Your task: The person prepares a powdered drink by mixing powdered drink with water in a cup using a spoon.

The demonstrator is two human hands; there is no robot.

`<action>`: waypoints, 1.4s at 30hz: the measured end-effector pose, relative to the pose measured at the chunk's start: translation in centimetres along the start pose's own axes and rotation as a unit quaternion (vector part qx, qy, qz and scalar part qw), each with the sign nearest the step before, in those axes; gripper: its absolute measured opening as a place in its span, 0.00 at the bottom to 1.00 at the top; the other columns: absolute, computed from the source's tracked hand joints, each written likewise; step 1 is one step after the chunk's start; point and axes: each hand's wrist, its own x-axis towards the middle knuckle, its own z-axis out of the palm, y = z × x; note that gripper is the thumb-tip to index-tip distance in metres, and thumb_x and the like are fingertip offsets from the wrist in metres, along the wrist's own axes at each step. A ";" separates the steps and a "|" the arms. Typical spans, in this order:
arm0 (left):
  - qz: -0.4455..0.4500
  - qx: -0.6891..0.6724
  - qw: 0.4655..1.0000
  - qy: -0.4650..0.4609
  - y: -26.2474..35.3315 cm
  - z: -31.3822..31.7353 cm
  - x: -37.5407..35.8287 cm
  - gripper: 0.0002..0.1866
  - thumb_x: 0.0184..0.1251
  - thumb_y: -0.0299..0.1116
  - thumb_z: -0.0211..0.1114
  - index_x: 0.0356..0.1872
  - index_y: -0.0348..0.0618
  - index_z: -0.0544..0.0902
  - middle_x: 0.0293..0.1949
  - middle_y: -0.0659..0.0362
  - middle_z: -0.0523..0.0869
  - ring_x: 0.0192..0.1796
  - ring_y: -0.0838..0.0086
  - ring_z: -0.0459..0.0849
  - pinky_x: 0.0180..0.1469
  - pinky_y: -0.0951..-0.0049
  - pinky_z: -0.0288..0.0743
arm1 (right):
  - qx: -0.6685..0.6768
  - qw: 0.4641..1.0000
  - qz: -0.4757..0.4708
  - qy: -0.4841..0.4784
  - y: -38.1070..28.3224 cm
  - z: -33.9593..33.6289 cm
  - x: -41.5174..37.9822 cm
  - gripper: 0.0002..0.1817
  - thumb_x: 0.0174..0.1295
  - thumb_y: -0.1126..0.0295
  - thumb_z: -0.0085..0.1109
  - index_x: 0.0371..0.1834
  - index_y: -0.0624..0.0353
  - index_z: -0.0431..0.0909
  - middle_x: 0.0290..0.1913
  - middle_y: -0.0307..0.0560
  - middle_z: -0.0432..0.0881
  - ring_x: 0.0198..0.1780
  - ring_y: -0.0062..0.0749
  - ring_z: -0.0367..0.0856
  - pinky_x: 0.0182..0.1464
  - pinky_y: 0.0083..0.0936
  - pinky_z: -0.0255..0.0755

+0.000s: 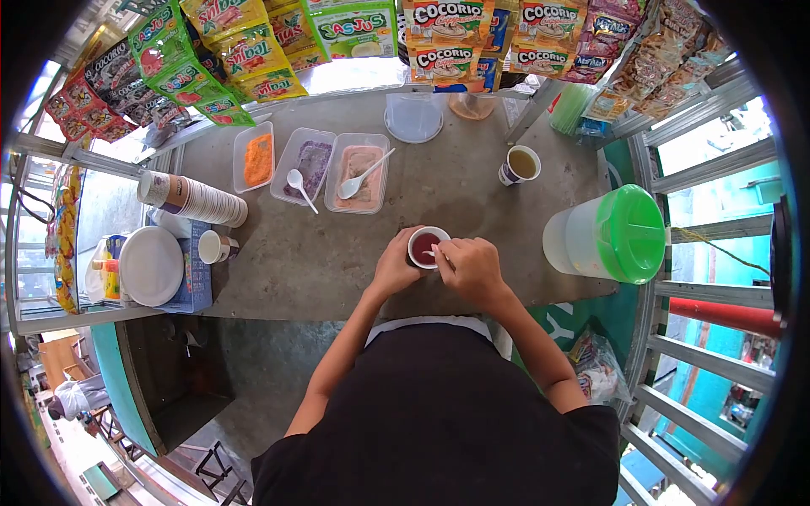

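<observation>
A paper cup [424, 237] with dark red liquid stands near the front edge of the counter. My left hand [396, 266] is wrapped round its left side. Over the cup's right rim, my right hand [471, 268] pinches a white spoon [429, 253] whose lower end dips into the liquid. Beyond the cup lie three clear plastic tubs of powder: an orange one [259, 160], a purple one [312, 160] with a white spoon in it, and a pink one [359, 173] with another white spoon.
A second cup [518, 166] holds yellowish liquid. To the right stands a green-lidded container [629, 234]. Stacked paper cups [192, 199], a single cup [218, 247] and a round white lid [151, 266] are at left. Drink sachets [447, 42] hang along the back.
</observation>
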 end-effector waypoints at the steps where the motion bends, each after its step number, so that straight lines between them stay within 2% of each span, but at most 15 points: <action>1: 0.001 -0.003 1.000 0.000 0.1 0.0 0.0 0.33 0.50 0.32 0.78 0.61 0.42 0.79 0.60 0.52 0.82 0.63 0.57 0.80 0.65 0.61 0.73 | 0.020 1.000 -0.005 0.012 -0.1 0.1 0.1 0.11 0.66 0.67 0.60 0.25 0.55 0.80 0.22 0.44 0.81 0.24 0.44 0.80 0.29 0.39 0.67; 3: 0.002 -0.005 1.000 -0.001 0.2 -0.1 0.0 0.33 0.50 0.32 0.78 0.61 0.42 0.79 0.60 0.52 0.82 0.63 0.57 0.80 0.65 0.62 0.73 | 0.041 0.999 -0.009 0.024 -0.2 0.1 0.2 0.12 0.66 0.66 0.59 0.24 0.54 0.78 0.21 0.44 0.80 0.24 0.44 0.80 0.29 0.40 0.67; 6: 0.019 0.003 1.000 -0.005 0.5 -0.2 0.0 0.33 0.50 0.32 0.78 0.61 0.42 0.80 0.60 0.52 0.82 0.63 0.57 0.80 0.65 0.62 0.73 | -0.006 0.999 -0.014 0.033 -0.3 -0.1 0.3 0.12 0.66 0.66 0.59 0.23 0.54 0.78 0.21 0.44 0.80 0.24 0.43 0.80 0.29 0.39 0.67; 9: 0.001 0.004 1.000 -0.001 0.6 -0.2 0.0 0.33 0.49 0.31 0.78 0.61 0.43 0.80 0.60 0.52 0.82 0.63 0.57 0.80 0.66 0.62 0.73 | -0.007 1.000 -0.016 0.002 0.0 0.1 0.1 0.12 0.66 0.66 0.59 0.24 0.54 0.78 0.22 0.44 0.80 0.24 0.43 0.80 0.29 0.39 0.67; 12: -0.007 -0.011 1.000 -0.004 0.5 -0.2 0.0 0.33 0.48 0.30 0.77 0.61 0.43 0.79 0.60 0.52 0.82 0.64 0.57 0.80 0.66 0.62 0.73 | 0.034 0.999 -0.020 0.032 -0.1 0.3 0.2 0.11 0.66 0.66 0.59 0.24 0.54 0.78 0.22 0.44 0.80 0.24 0.43 0.79 0.29 0.39 0.67; 14: 0.011 0.006 1.000 -0.004 0.5 -0.2 0.0 0.33 0.48 0.30 0.77 0.61 0.42 0.79 0.60 0.52 0.82 0.64 0.57 0.80 0.66 0.62 0.73 | -0.010 0.999 -0.008 0.045 -0.3 0.2 0.4 0.11 0.66 0.66 0.59 0.24 0.54 0.78 0.23 0.44 0.81 0.24 0.43 0.80 0.29 0.39 0.66; 17: 0.005 0.001 1.000 0.000 -0.5 0.1 0.1 0.33 0.48 0.30 0.77 0.61 0.41 0.79 0.60 0.52 0.82 0.63 0.57 0.80 0.66 0.62 0.73 | -0.019 1.000 -0.007 0.003 0.1 0.4 0.2 0.10 0.65 0.67 0.59 0.25 0.54 0.79 0.23 0.44 0.82 0.25 0.42 0.80 0.29 0.39 0.66; 20: 0.010 -0.010 1.000 -0.001 -0.3 0.0 0.0 0.33 0.48 0.30 0.77 0.61 0.41 0.79 0.60 0.52 0.82 0.63 0.56 0.80 0.65 0.62 0.73 | 0.030 0.999 -0.008 0.024 -0.5 0.1 0.6 0.10 0.65 0.67 0.59 0.25 0.55 0.79 0.23 0.45 0.82 0.24 0.43 0.80 0.30 0.40 0.67; 23: 0.024 -0.003 1.000 0.000 -0.4 0.0 0.1 0.33 0.48 0.30 0.77 0.61 0.41 0.79 0.59 0.52 0.82 0.63 0.56 0.80 0.65 0.61 0.73 | -0.007 1.000 -0.001 0.030 -0.4 0.3 0.7 0.10 0.65 0.67 0.59 0.25 0.55 0.80 0.22 0.45 0.81 0.24 0.43 0.80 0.30 0.40 0.67; 30: 0.004 -0.007 1.000 -0.002 -0.4 0.1 0.1 0.33 0.48 0.30 0.77 0.61 0.41 0.79 0.59 0.51 0.82 0.62 0.56 0.80 0.64 0.61 0.74 | 0.024 0.999 0.022 0.025 -0.3 0.2 0.6 0.12 0.66 0.67 0.59 0.24 0.55 0.79 0.22 0.47 0.82 0.24 0.45 0.80 0.30 0.40 0.67; 32: 0.018 0.000 1.000 0.009 -0.9 0.2 0.0 0.33 0.48 0.29 0.77 0.61 0.41 0.79 0.59 0.51 0.82 0.62 0.56 0.80 0.64 0.61 0.74 | -0.018 0.999 0.026 0.015 -0.1 0.4 0.5 0.12 0.66 0.66 0.59 0.24 0.55 0.79 0.22 0.48 0.82 0.24 0.45 0.80 0.30 0.40 0.67; 36: -0.002 -0.016 1.000 0.004 -0.2 0.2 0.0 0.34 0.48 0.29 0.77 0.61 0.41 0.79 0.60 0.51 0.82 0.62 0.56 0.80 0.64 0.61 0.74 | 0.031 0.999 0.017 0.005 -0.2 0.2 0.4 0.12 0.66 0.66 0.59 0.24 0.55 0.79 0.21 0.47 0.81 0.23 0.44 0.80 0.29 0.40 0.66; 39: 0.013 -0.001 1.000 0.002 -0.1 0.0 0.0 0.34 0.48 0.30 0.77 0.61 0.42 0.79 0.60 0.51 0.82 0.62 0.56 0.80 0.65 0.61 0.73 | 0.017 0.999 0.005 0.044 -0.2 0.3 0.6 0.12 0.66 0.66 0.59 0.23 0.54 0.79 0.21 0.46 0.81 0.23 0.43 0.79 0.29 0.40 0.65; 42: 0.010 -0.004 1.000 0.001 -0.2 0.1 0.0 0.34 0.48 0.30 0.77 0.61 0.42 0.79 0.60 0.52 0.82 0.63 0.56 0.80 0.65 0.61 0.73 | -0.012 1.000 0.011 0.013 0.2 0.3 0.3 0.13 0.67 0.66 0.59 0.23 0.54 0.79 0.22 0.46 0.81 0.23 0.44 0.80 0.29 0.40 0.66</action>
